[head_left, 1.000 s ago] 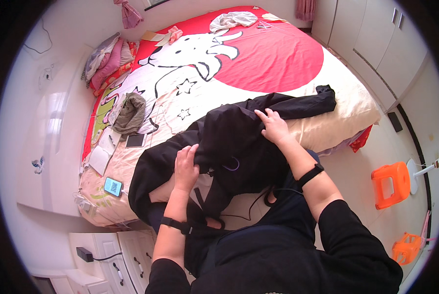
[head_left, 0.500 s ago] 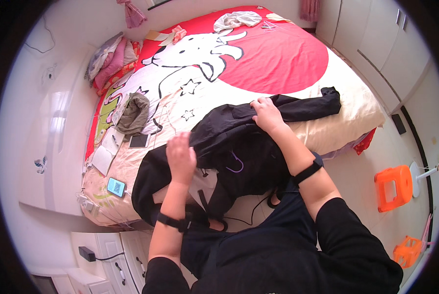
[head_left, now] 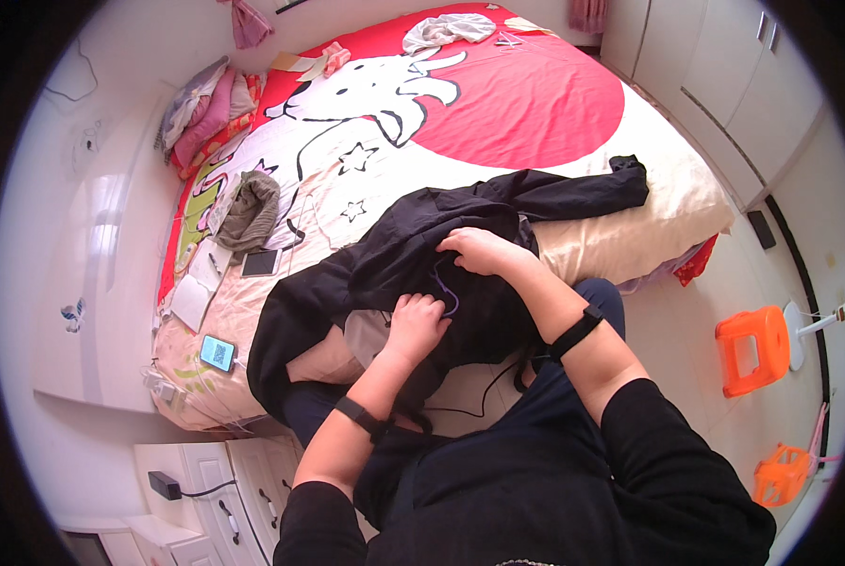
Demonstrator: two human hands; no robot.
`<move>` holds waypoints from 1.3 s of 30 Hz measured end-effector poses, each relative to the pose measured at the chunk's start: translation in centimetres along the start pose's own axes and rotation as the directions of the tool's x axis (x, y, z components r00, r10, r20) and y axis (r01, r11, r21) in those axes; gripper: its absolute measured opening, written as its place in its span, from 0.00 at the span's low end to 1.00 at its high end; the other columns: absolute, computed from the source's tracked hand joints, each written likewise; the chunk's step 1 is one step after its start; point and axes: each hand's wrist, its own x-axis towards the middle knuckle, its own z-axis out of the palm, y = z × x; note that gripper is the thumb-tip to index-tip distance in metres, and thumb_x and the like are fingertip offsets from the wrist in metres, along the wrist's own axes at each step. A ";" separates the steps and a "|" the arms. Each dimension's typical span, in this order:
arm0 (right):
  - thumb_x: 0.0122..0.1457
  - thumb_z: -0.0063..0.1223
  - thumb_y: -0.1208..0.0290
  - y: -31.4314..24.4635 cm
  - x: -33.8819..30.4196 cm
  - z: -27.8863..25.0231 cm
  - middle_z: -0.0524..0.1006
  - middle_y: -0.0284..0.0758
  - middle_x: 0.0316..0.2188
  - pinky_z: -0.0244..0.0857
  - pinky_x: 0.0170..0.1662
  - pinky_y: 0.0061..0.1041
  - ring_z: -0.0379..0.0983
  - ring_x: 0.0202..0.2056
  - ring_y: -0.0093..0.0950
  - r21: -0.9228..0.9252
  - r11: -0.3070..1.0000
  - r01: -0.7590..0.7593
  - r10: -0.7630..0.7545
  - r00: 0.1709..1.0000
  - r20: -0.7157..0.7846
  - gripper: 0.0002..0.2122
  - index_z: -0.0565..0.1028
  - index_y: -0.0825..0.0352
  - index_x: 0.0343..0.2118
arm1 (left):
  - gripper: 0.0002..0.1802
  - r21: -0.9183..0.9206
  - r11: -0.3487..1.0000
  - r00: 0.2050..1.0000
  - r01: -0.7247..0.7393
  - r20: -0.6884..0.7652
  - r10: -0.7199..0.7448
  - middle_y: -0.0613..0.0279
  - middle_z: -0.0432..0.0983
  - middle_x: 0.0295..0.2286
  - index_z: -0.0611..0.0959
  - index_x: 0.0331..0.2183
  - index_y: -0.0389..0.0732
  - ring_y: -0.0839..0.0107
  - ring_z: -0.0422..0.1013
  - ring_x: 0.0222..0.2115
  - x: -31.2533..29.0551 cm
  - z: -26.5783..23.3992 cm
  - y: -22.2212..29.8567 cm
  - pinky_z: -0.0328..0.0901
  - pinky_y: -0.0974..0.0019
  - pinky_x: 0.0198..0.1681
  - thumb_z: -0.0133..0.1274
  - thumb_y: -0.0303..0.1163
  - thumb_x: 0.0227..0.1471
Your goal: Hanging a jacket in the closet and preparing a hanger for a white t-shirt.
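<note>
A black jacket (head_left: 399, 236) lies rumpled over the near edge of the bed and hangs down toward my knees. One of its sleeves stretches right along the mattress, and a pale grey-white patch shows at its lower left. On the dark cloth, a thin purple loop (head_left: 454, 300) curves between my hands. My left hand (head_left: 418, 328) has its fingers curled onto the jacket just left of the loop. Above and right of it, my right hand (head_left: 479, 251) grips a fold of the jacket with bent fingers. Their fingertips are partly hidden in the folds.
The bed (head_left: 526, 104) wears a cartoon-print sheet. At its left lie an olive-brown garment (head_left: 252, 209), a tablet (head_left: 261, 263), an open notebook (head_left: 194, 294) and a phone (head_left: 217, 354). Orange stools (head_left: 754, 351) stand at right; a drawer cabinet (head_left: 210, 491) is at lower left.
My left hand has moved right and down, from the jacket's left part to beside the purple loop. My right hand has come left and nearer, down from the sleeve's base.
</note>
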 end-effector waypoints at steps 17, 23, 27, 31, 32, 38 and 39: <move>0.44 0.49 0.76 15.5 21.2 5.7 0.77 0.44 0.26 0.70 0.37 0.36 0.76 0.33 0.41 -0.070 0.997 -0.021 0.042 0.949 0.312 0.06 0.79 0.65 0.24 | 0.13 -0.618 0.786 0.921 0.022 0.319 0.225 0.56 0.66 0.21 0.70 0.21 0.39 0.56 0.66 0.27 12.6 6.6 -20.5 0.61 0.57 0.36 0.57 0.34 0.46; 0.45 0.49 0.74 18.3 23.4 5.2 0.77 0.42 0.25 0.70 0.35 0.35 0.76 0.32 0.39 -0.039 0.999 0.008 -0.003 0.993 0.116 0.05 0.78 0.65 0.23 | 0.11 -0.603 0.784 0.909 0.145 0.395 0.136 0.57 0.67 0.23 0.72 0.21 0.39 0.57 0.67 0.29 16.7 6.3 -22.4 0.62 0.54 0.41 0.57 0.32 0.43; 0.45 0.49 0.73 17.4 24.8 0.7 0.77 0.39 0.23 0.70 0.33 0.35 0.76 0.30 0.38 -0.025 0.997 -0.076 0.080 0.965 0.252 0.05 0.77 0.63 0.22 | 0.08 -0.549 0.798 0.914 0.248 0.406 -0.005 0.57 0.67 0.23 0.74 0.21 0.39 0.59 0.67 0.29 20.0 0.3 -21.9 0.63 0.56 0.40 0.55 0.31 0.43; 0.48 0.51 0.70 13.9 27.3 -5.7 0.77 0.38 0.25 0.70 0.35 0.35 0.76 0.32 0.37 -0.031 0.982 -0.184 0.186 0.943 0.278 0.05 0.77 0.63 0.22 | 0.09 -0.558 0.756 0.926 0.342 0.337 -0.171 0.55 0.67 0.21 0.73 0.20 0.37 0.56 0.67 0.27 24.3 -7.0 -22.3 0.63 0.57 0.32 0.55 0.31 0.43; 0.48 0.52 0.69 13.3 27.6 -7.2 0.77 0.37 0.26 0.70 0.36 0.34 0.75 0.33 0.36 -0.027 0.980 -0.196 0.196 0.947 0.253 0.05 0.77 0.63 0.23 | 0.11 -0.569 0.733 0.922 0.373 0.317 -0.223 0.54 0.66 0.20 0.72 0.19 0.36 0.55 0.66 0.26 25.4 -8.7 -22.6 0.62 0.56 0.29 0.55 0.31 0.44; 0.51 0.53 0.65 10.2 28.6 -15.4 0.75 0.35 0.30 0.70 0.39 0.32 0.73 0.37 0.34 -0.014 0.951 -0.309 0.305 0.929 0.209 0.07 0.77 0.64 0.27 | 0.09 -0.581 0.701 0.910 0.413 0.242 -0.336 0.56 0.69 0.21 0.74 0.22 0.34 0.59 0.66 0.25 32.4 -17.9 -23.2 0.61 0.62 0.30 0.56 0.27 0.46; 0.51 0.54 0.65 9.9 28.9 -16.8 0.75 0.36 0.29 0.70 0.39 0.32 0.73 0.36 0.35 -0.004 0.952 -0.307 0.302 0.935 0.187 0.08 0.76 0.64 0.26 | 0.09 -0.578 0.700 0.907 0.419 0.234 -0.350 0.56 0.69 0.21 0.75 0.22 0.34 0.59 0.66 0.25 33.5 -19.2 -22.9 0.61 0.63 0.30 0.56 0.28 0.47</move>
